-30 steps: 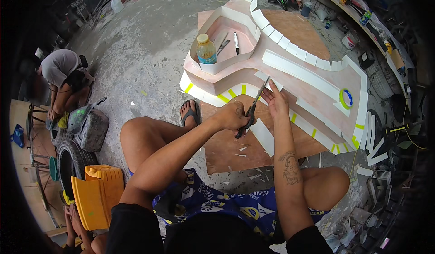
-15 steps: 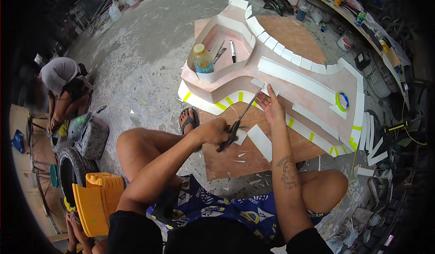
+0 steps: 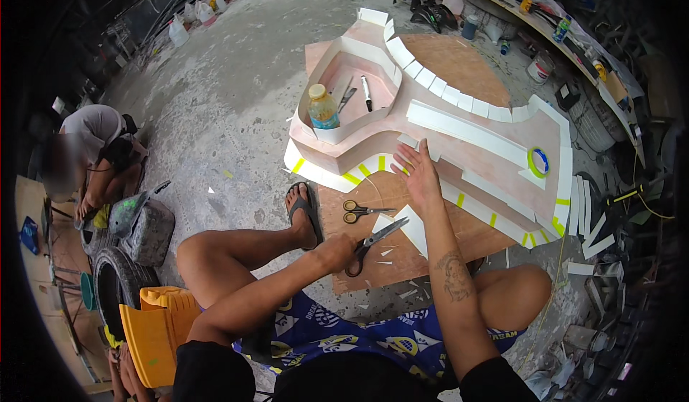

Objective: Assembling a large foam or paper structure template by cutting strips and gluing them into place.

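My left hand (image 3: 334, 253) grips the handles of a large pair of scissors (image 3: 384, 233), with the blades slightly apart over the wooden board. My right hand (image 3: 418, 171) is open, palm up and fingers stretched, beside the inner wall of a large pink-and-white moulded form (image 3: 373, 133). Just beyond its fingertips, a small white piece (image 3: 408, 141) lies on the form. Smaller scissors (image 3: 364, 211) with dark ringed handles rest on the wooden board (image 3: 344, 199), next to a white sheet (image 3: 412, 231) partly covered by the blades and my right forearm. Yellow tape strips hold white flanges along the edge.
A bottle (image 3: 323, 108) and a marker (image 3: 367, 93) stand and lie in the form's recess; a tape roll (image 3: 538, 163) sits at its right. White strips (image 3: 588, 215) lie on the floor. A person (image 3: 100, 143) crouches at left, near a tyre (image 3: 122, 269) and a yellow plastic part (image 3: 159, 334).
My left hand has lowered the scissors away from my right hand, uncovering the smaller scissors. The right hand's fingers have drawn slightly left and down, and the small white piece now shows separate from them.
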Demonstrator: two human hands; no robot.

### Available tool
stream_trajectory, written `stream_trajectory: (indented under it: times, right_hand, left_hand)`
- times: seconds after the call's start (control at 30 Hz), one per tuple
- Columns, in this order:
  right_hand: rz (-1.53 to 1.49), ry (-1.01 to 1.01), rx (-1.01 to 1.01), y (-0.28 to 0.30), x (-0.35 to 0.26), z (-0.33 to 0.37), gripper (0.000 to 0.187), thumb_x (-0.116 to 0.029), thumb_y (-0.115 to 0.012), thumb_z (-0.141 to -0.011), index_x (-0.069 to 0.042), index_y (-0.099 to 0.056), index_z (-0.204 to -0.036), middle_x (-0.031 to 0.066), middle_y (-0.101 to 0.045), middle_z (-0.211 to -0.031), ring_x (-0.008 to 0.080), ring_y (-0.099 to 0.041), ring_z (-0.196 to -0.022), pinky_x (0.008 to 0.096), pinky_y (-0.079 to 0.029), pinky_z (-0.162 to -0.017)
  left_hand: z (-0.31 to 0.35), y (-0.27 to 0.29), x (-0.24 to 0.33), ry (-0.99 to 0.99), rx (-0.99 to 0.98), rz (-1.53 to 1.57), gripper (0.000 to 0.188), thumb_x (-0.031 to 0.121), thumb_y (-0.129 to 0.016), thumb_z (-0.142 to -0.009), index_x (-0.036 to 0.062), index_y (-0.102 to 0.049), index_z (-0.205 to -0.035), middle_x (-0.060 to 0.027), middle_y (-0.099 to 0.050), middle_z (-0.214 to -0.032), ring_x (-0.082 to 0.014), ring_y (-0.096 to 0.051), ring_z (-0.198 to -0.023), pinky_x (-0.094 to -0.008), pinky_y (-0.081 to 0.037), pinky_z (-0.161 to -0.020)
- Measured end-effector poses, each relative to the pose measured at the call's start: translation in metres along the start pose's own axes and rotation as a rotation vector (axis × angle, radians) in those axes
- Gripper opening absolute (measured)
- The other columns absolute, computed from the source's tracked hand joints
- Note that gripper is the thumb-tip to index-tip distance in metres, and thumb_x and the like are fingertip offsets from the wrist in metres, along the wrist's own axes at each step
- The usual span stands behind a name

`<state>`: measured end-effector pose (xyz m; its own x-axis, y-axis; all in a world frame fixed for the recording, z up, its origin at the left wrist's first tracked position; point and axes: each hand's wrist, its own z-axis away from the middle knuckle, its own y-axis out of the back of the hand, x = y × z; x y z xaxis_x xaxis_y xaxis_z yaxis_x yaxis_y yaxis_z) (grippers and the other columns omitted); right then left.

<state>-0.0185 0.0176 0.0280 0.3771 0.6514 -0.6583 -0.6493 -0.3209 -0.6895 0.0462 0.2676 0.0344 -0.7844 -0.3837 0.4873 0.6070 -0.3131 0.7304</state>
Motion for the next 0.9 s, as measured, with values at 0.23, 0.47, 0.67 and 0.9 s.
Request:
stream_trajectory:
  times: [0.23,0.47,0.67,0.9]
  right_hand:
    - [1.211,-0.154,-0.272,-0.061,-0.066,0.05,0.035,-0.017,-0.074,-0.083,0.001,-0.065,-0.111,0.0155,-0.061,-0.118,0.0237,-0.053,-0.114,0.0371,-0.044,-0.096]
    - [1.912,0.823,-0.366,-0.038,-0.066,0.0,0.042,-0.016,-0.071,-0.075,0.002,-0.061,-0.112,0.0155,-0.058,-0.112,0.0354,-0.053,-0.107,0.0423,-0.044,-0.093]
    - [1.868,0.864,-0.263,-0.035,-0.054,-0.012,0.023,-0.009,-0.06,-0.082,0.001,-0.067,-0.102,0.0145,-0.06,-0.099,0.0334,-0.058,-0.093,0.0419,-0.049,-0.082]
    - [1.953,0.841,-0.116,-0.042,-0.057,-0.02,0.019,-0.013,-0.065,-0.081,-0.002,-0.07,-0.095,0.0129,-0.063,-0.086,0.0338,-0.059,-0.084,0.0413,-0.048,-0.075]
  left_hand:
    - [-0.108,0.068,-0.021,-0.242,0.588,0.46,0.034,0.028,-0.064,-0.087,-0.0042,-0.063,-0.076,-0.0194,-0.063,-0.064,-0.03,-0.065,-0.061,-0.0408,-0.05,-0.058]
    - [-0.197,0.064,0.003,-0.331,0.649,1.227,0.026,0.02,-0.062,-0.093,-0.004,-0.067,-0.084,-0.0088,-0.068,-0.075,-0.0128,-0.064,-0.061,-0.0237,-0.053,-0.056]
    - [-0.211,0.065,0.012,-0.42,0.715,1.449,0.025,0.019,-0.062,-0.093,-0.0045,-0.069,-0.087,-0.0085,-0.068,-0.072,-0.0122,-0.065,-0.062,-0.024,-0.054,-0.057]
    - [-0.214,0.065,0.016,-0.462,0.697,1.54,0.024,0.017,-0.062,-0.093,-0.0042,-0.068,-0.084,-0.0096,-0.069,-0.076,-0.013,-0.065,-0.064,-0.0244,-0.054,-0.06]
